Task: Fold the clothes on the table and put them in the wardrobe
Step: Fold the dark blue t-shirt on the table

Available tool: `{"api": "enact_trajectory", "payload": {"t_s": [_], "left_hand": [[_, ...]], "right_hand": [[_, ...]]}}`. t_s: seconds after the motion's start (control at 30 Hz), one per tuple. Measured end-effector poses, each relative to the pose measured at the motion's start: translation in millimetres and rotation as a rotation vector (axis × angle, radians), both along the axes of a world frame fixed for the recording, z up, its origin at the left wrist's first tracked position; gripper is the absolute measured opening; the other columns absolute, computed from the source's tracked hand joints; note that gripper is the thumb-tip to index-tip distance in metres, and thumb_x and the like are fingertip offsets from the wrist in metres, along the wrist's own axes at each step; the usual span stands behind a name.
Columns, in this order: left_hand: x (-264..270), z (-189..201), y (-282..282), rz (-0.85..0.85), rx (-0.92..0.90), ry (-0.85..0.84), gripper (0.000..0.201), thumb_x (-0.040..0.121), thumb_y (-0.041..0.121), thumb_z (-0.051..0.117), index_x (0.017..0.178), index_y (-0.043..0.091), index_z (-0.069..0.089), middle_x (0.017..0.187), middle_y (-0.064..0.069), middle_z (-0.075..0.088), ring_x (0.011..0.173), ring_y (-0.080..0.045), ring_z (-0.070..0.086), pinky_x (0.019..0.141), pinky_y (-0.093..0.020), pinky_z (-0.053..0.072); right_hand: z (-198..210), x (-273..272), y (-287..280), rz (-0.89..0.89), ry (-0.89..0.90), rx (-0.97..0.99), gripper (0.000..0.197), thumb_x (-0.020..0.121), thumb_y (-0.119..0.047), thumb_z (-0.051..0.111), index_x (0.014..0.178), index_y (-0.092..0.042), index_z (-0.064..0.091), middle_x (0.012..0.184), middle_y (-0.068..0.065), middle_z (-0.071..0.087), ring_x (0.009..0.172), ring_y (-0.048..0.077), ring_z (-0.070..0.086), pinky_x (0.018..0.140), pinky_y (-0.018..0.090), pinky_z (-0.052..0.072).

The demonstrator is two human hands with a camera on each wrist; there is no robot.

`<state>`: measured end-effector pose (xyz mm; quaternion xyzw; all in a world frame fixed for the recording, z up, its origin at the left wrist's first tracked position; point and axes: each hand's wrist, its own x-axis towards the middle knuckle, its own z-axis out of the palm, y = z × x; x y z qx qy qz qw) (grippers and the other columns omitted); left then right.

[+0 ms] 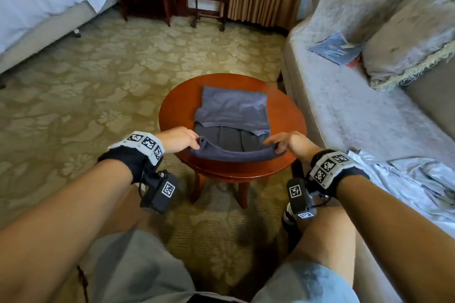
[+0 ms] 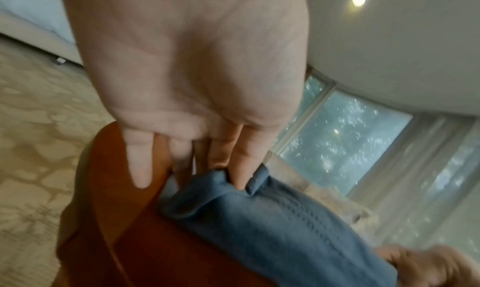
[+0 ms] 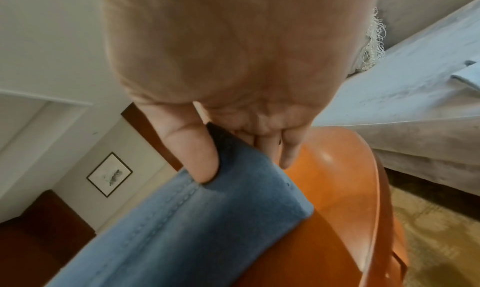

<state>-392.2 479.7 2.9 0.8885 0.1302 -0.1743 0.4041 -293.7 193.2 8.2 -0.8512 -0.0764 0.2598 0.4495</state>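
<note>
The head view looks down from above onto the round reddish wooden counter (image 1: 283, 110), while both wrist views sit close under the palms, sharing its near edge.

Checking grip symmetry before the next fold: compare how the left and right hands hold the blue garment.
The left hand pinches the blue garment at its near-left corner, bunching it; the right hand pinches the near-right corner, where the hem lies smoother. Both lift the near edge off the round table.

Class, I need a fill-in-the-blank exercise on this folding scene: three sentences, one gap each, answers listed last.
1. The blue garment lies on a round ____ table.
2. The left hand and right hand each pinch a ____ of the garment's near edge.
3. A blue booklet lies on the ____.

Answers: wooden; corner; sofa
</note>
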Motion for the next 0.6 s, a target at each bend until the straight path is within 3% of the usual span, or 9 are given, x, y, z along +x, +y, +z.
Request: {"api": "enact_trajectory", "payload": {"t_s": [0.07, 0.13, 0.2, 0.3, 0.37, 0.47, 0.53, 0.6], "left_hand": [[-1.2, 8.2, -4.6, 0.095, -0.084, 0.066, 0.013, 0.094, 0.003, 0.054, 0.082, 0.006, 0.056, 0.082, -0.014, 0.050, 0.071, -0.023, 0.050, 0.059, -0.025, 0.036], [-1.5, 10.4, -6.3, 0.162, -0.151, 0.108, 0.006, 0.097, 0.008, 0.051, 0.093, 0.011, 0.054, 0.077, -0.016, 0.052, 0.059, -0.017, 0.045, 0.058, -0.023, 0.035], [0.0, 10.7, -6.0, 0.194, -0.199, 0.105, 0.018, 0.100, 0.013, 0.048, 0.118, 0.013, 0.049, 0.097, -0.023, 0.063, 0.063, -0.020, 0.054, 0.071, -0.029, 0.042], [9.9, 17.0, -5.2, 0.218, -0.257, 0.053, 0.019, 0.103, 0.017, 0.043, 0.119, 0.008, 0.048, 0.103, -0.019, 0.064, 0.071, -0.027, 0.062, 0.083, -0.040, 0.050], [24.3, 17.4, -0.3, 0.242, -0.290, 0.011, 0.022, 0.104, 0.019, 0.040, 0.119, 0.006, 0.051, 0.094, -0.016, 0.065, 0.071, -0.028, 0.064, 0.072, -0.038, 0.056], [51.2, 16.3, 6.7, 0.276, -0.261, -0.064, 0.019, 0.104, 0.022, 0.039, 0.110, 0.008, 0.049, 0.089, -0.020, 0.064, 0.065, -0.028, 0.066, 0.051, -0.032, 0.058], [70.3, 12.8, 11.7, 0.294, -0.229, -0.094, 0.016, 0.104, 0.022, 0.039, 0.101, 0.010, 0.047, 0.085, -0.021, 0.062, 0.059, -0.027, 0.065, 0.048, -0.031, 0.057], [90.3, 4.5, 17.9, 0.312, -0.213, -0.109, 0.018, 0.104, 0.022, 0.040, 0.093, 0.009, 0.048, 0.082, -0.017, 0.061, 0.061, -0.027, 0.064, 0.052, -0.034, 0.059]], "right_hand": [[10.1, -4.4, -1.5, -0.028, -0.003, 0.041, 0.030, 0.062, -0.002, 0.063, 0.090, 0.006, 0.070, 0.071, 0.010, 0.067, 0.067, 0.013, 0.055, 0.061, 0.023, 0.044], [15.1, -5.4, -2.6, -0.095, 0.074, 0.127, 0.007, 0.070, 0.003, 0.057, 0.072, 0.002, 0.063, 0.054, 0.002, 0.060, 0.059, 0.018, 0.053, 0.054, 0.023, 0.043], [16.8, -1.2, -6.2, -0.159, 0.102, 0.166, 0.027, 0.082, 0.014, 0.044, 0.068, -0.004, 0.059, 0.059, 0.007, 0.059, 0.060, 0.026, 0.054, 0.057, 0.028, 0.045], [19.2, 8.1, -7.4, -0.180, 0.079, 0.208, 0.028, 0.089, 0.014, 0.043, 0.079, -0.005, 0.061, 0.059, 0.006, 0.063, 0.054, 0.023, 0.063, 0.046, 0.028, 0.051], [18.8, 19.2, -1.5, -0.204, 0.022, 0.224, 0.023, 0.095, 0.009, 0.047, 0.086, -0.008, 0.060, 0.063, 0.005, 0.061, 0.053, 0.019, 0.059, 0.039, 0.022, 0.049], [10.4, 49.0, 10.8, -0.227, -0.084, 0.226, 0.018, 0.098, -0.003, 0.053, 0.092, -0.017, 0.062, 0.075, 0.002, 0.060, 0.067, 0.019, 0.057, 0.051, 0.025, 0.049], [0.6, 74.5, 19.3, -0.248, -0.144, 0.174, 0.019, 0.098, -0.010, 0.057, 0.088, -0.025, 0.065, 0.082, 0.003, 0.065, 0.076, 0.024, 0.061, 0.060, 0.028, 0.049], [-12.1, 98.5, 27.9, -0.234, -0.197, 0.084, 0.015, 0.097, -0.017, 0.060, 0.088, -0.027, 0.067, 0.090, 0.006, 0.068, 0.084, 0.028, 0.065, 0.063, 0.033, 0.052]]}}
